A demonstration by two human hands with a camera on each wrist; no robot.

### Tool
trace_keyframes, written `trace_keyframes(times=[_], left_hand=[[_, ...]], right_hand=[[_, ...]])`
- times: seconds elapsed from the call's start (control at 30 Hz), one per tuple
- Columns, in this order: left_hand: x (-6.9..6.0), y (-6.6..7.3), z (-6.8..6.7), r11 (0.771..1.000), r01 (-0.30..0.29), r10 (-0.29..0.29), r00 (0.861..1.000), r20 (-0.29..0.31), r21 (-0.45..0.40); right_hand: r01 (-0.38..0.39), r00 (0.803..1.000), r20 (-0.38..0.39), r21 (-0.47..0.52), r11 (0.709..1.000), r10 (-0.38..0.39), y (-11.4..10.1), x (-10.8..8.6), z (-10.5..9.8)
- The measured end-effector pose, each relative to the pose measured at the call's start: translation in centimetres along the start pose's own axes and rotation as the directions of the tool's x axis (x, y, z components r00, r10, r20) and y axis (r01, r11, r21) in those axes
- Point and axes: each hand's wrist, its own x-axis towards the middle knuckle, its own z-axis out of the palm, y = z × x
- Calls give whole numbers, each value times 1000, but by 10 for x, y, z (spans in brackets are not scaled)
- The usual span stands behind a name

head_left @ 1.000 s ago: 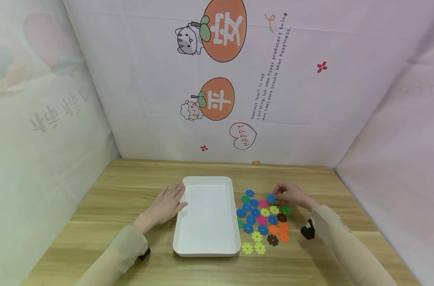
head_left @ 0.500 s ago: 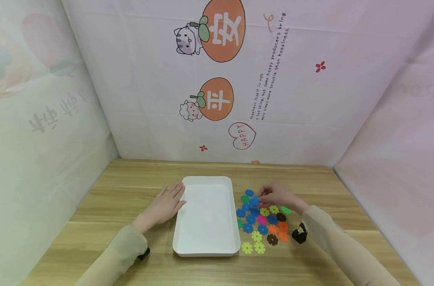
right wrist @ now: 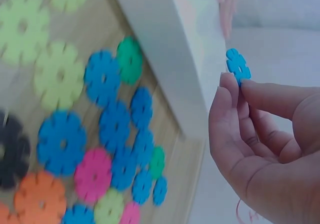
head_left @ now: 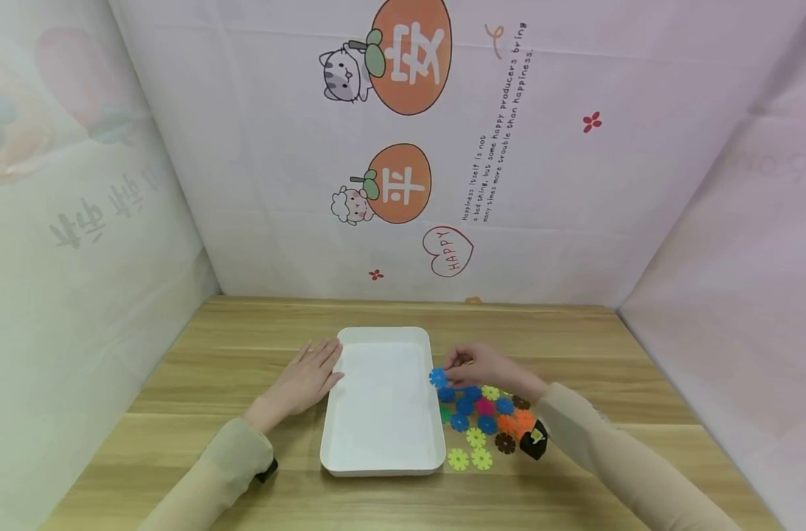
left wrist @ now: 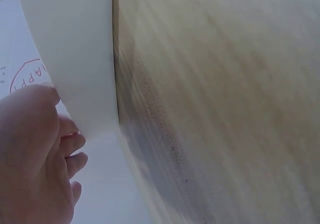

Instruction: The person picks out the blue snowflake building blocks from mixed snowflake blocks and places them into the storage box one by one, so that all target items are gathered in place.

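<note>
The right hand [head_left: 480,366] has swung left across the loose discs [head_left: 464,406], bringing the blue disc [head_left: 438,377] it pinches to the right rim of the tray [head_left: 383,420], lower centre of the frame. The disc juts left from its fingertips; the left hand [head_left: 303,380] rests, fingers extended, at the left rim.

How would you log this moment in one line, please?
left hand: touches left rim of tray; right hand: pinches blue disc near tray's right rim; other discs: on table, right of tray
</note>
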Motion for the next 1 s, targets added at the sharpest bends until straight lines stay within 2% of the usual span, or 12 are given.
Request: trace_keyframes(times=[0.13, 0.53, 0.77, 1.0], left_hand=[[0, -2, -1, 1000, 0, 0, 1000, 14, -6], [1, -3, -2, 1000, 5, -5, 1000, 15, -15], [1, -3, 0, 1000, 14, -14, 1000, 1, -27], [3, -3, 0, 999, 25, -25, 1000, 13, -27]], right_hand=[[19, 999, 26, -21, 1000, -19, -11, 4, 14], [-9, 989, 145, -28, 1000, 13, -32, 21, 71], [-35, 986, 163, -51, 998, 43, -38, 28, 98], [-65, 982, 177, -47, 997, 72, -41, 35, 114]])
